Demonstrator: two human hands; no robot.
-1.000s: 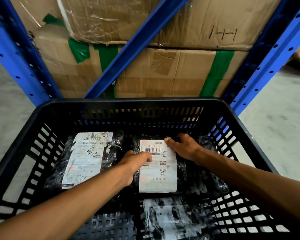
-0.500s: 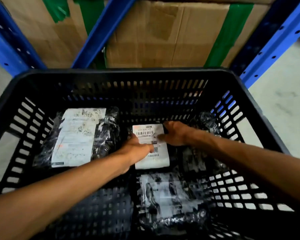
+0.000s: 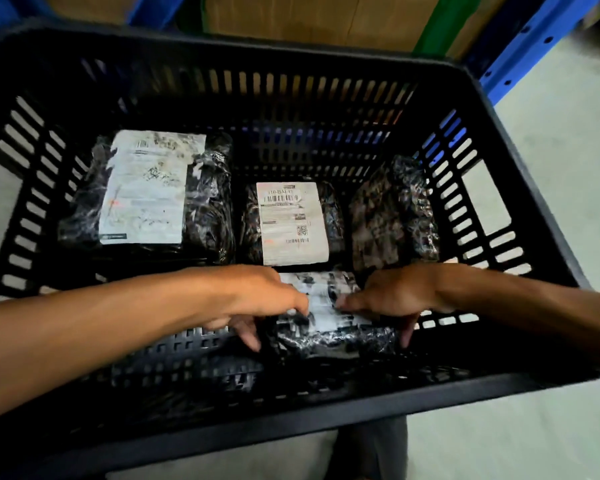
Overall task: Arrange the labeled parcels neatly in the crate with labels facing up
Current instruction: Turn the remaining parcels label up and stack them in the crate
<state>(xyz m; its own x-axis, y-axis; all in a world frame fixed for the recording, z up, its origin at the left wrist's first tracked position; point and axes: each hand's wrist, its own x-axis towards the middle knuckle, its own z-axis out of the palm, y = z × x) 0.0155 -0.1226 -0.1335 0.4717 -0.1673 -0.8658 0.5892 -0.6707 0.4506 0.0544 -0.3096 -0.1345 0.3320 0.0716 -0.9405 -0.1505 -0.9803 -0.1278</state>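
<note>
A black slotted crate (image 3: 291, 422) holds several black plastic-wrapped parcels. The left parcel (image 3: 146, 188) lies flat with a large white label up. The middle parcel (image 3: 293, 223) shows a white barcode label up. A third parcel (image 3: 392, 216) leans at the right wall with no label showing. The near parcel (image 3: 326, 327) lies by the front wall, its crumpled white label up. My left hand (image 3: 260, 303) grips its left end and my right hand (image 3: 395, 299) grips its right end, fingers curled over its edges.
Blue rack uprights (image 3: 520, 46) and taped cardboard boxes (image 3: 309, 19) stand behind the crate. Grey concrete floor (image 3: 568, 140) lies to the right. The crate floor at front left is bare.
Both hands left the middle barcode parcel and drew back to the near parcel, taking hold of its two ends. The view tilted further down into the crate.
</note>
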